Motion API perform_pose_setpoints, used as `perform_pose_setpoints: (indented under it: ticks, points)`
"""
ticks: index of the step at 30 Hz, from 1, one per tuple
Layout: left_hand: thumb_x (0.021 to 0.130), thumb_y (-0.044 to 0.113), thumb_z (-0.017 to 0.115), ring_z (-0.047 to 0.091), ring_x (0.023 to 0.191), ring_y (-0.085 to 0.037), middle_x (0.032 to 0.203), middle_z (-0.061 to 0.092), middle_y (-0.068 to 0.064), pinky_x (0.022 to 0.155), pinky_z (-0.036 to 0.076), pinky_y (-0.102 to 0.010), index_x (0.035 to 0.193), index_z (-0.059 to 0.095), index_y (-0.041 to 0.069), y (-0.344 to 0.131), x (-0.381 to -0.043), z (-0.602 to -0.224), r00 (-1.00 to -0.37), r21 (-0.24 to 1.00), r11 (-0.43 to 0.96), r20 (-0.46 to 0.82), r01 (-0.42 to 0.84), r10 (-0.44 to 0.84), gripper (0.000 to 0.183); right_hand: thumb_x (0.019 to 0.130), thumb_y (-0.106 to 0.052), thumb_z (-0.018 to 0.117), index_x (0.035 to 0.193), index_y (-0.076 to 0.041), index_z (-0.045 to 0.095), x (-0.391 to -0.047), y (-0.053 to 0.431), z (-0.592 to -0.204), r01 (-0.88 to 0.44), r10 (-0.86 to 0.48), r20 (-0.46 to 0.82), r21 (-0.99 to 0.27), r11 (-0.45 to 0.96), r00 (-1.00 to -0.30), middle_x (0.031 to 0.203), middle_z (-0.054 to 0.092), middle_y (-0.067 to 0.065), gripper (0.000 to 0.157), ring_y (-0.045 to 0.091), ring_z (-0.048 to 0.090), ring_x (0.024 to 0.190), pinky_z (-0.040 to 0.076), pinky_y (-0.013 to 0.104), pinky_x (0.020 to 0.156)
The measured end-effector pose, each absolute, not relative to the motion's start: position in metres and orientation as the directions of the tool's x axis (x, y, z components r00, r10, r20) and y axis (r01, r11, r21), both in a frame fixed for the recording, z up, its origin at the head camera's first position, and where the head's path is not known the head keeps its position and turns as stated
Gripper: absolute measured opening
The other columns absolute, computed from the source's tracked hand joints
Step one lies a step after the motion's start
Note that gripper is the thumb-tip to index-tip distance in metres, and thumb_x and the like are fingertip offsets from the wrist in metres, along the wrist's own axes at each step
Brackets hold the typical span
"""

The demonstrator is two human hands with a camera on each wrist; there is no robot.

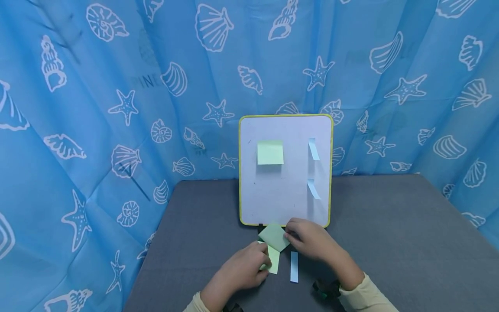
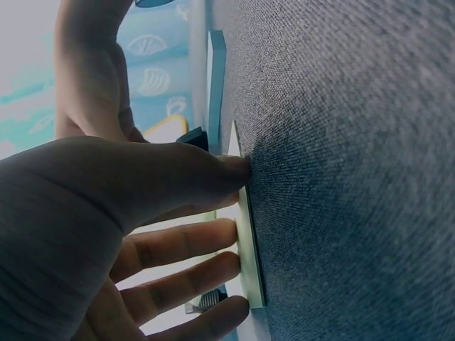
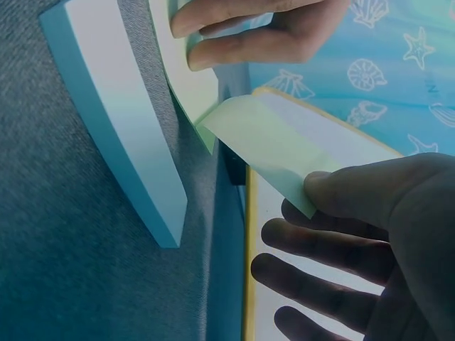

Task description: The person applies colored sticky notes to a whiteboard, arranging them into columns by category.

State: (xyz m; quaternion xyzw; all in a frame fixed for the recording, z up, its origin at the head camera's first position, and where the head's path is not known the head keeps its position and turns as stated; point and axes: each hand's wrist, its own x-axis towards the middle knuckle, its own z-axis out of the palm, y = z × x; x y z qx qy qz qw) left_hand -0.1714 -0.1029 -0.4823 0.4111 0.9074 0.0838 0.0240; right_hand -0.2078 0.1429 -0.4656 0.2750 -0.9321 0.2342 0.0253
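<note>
Beneath my left hand [image 1: 245,265] lies a light green sticky note pad [image 1: 274,261] on the table. Thumb and fingers hold it at its edges, and in the left wrist view the thumb overlaps the near edge of the pad [image 2: 250,266]. My right hand [image 1: 312,239] pinches a single green sticky note [image 1: 274,235] by one corner between thumb and forefinger. The note [image 3: 263,138] bends slightly, and its far corner overlaps the pad in the right wrist view. The right hand's other fingers are spread out in front of the whiteboard.
A yellow-framed whiteboard [image 1: 288,208] stands behind the hands, bearing a green note [image 1: 270,153] and two blue strips [image 1: 313,149]. A narrow blue pad [image 1: 294,268] lies right of the green pad on the grey table [image 1: 390,225]. Behind hangs a blue shell-patterned curtain [image 1: 218,78].
</note>
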Motion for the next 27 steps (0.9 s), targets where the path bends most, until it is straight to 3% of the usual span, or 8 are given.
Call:
perform_pose_setpoints:
  ticks: [27]
  points:
    - [0.096, 0.029, 0.08, 0.046, 0.08, -0.001, 0.097, 0.062, 0.012, 0.071, 0.043, -0.016, 0.103, 0.084, 0.022, -0.102, -0.173, -0.484, -0.668, 0.208, 0.65, 0.021, 0.731, 0.744, 0.01, 0.1, -0.017, 0.073, 0.091, -0.019, 0.074, -0.207, 0.149, -0.454, -0.5, -0.449, 0.219, -0.4, 0.769, -0.866, 0.083, 0.063, -0.013, 0.009, 0.001, 0.05, 0.07, 0.047, 0.024, 0.064]
